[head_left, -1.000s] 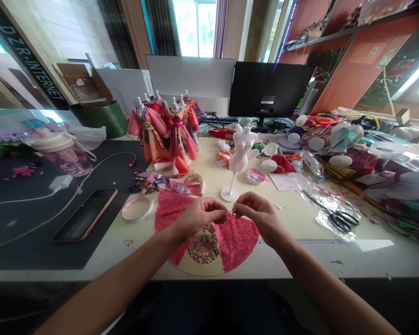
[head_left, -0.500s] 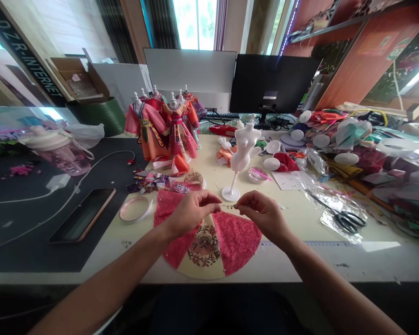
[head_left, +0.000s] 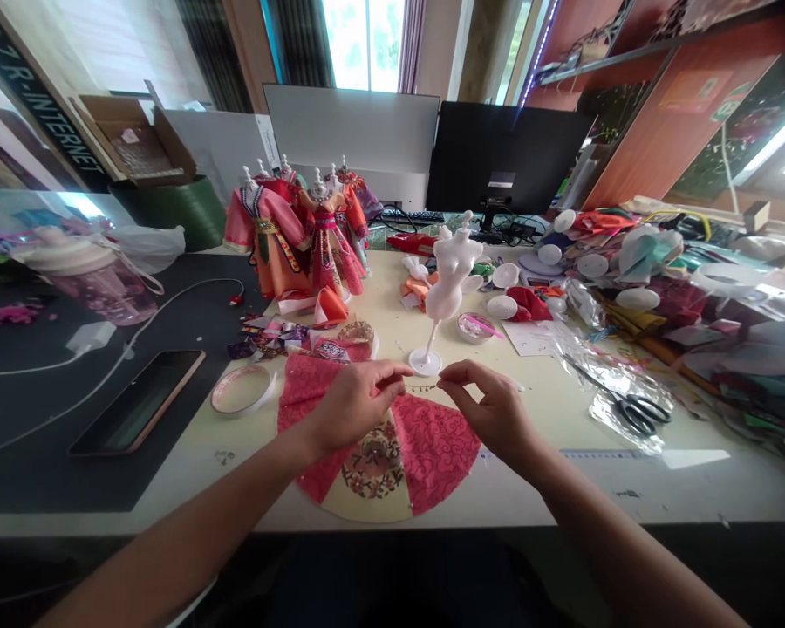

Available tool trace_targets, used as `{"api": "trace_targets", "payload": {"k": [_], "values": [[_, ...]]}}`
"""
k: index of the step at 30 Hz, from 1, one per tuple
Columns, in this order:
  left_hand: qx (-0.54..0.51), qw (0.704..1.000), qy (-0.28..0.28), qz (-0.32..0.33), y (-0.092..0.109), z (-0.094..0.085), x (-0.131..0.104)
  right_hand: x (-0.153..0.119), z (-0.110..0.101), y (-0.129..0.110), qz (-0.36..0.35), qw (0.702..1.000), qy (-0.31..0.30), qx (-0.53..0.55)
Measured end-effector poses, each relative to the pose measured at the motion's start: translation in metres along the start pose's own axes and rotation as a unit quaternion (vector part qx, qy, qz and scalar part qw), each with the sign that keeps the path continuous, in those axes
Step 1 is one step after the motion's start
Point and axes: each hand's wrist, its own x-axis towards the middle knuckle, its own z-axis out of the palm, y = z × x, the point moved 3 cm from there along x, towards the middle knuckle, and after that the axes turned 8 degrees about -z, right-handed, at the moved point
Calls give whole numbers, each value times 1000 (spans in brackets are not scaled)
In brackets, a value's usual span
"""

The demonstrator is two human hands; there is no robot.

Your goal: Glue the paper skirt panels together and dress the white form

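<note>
A thin chain with tiny dangling beads is stretched between my two hands. My left hand pinches one end between thumb and fingertips. At the other end, the fingertips of my right hand are closed in the same way. Beneath them a round doll skirt lies flat, with pink patterned panels and a cream panel bearing a floral motif. Several pinheads show along its edge. A small white dress-form mannequin stands upright on its base just beyond my fingers.
A roll of tape and a phone lie to the left. Dressed doll mannequins stand at the back. To the right are black scissors on clear plastic, a ruler and piled fabric scraps. A small round dish sits beside the mannequin.
The view has shifted slightly to the right. More of the chain shows between my fingers, and it sags a little now. Both hands keep their pinch above the skirt.
</note>
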Motion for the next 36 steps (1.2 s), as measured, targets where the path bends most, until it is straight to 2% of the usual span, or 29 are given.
{"api": "trace_targets", "payload": {"k": [8, 14, 17, 22, 25, 28, 32, 36], "values": [[48, 998, 17, 27, 2, -1, 1, 0, 0, 3, 37, 999, -27, 1], [40, 999, 13, 26, 2, -3, 0, 3, 1, 1, 71, 996, -45, 25], [48, 998, 13, 38, 5, -7, 4, 7, 0, 2, 93, 993, -44, 65], [87, 989, 33, 111, 21, -17, 12, 16, -2, 5, 117, 978, -61, 160], [92, 987, 33, 125, 29, -21, 15, 21, -5, 5, 124, 964, -55, 227], [54, 993, 25, 102, 33, -21, 16, 24, -9, 2, 122, 954, -53, 267], [-26, 998, -6, 50, 36, -19, 16, 26, -17, -2, 135, 942, -51, 303], [-89, 996, -12, -9, 38, -19, 15, 27, -22, -3, 154, 927, -58, 336]]}}
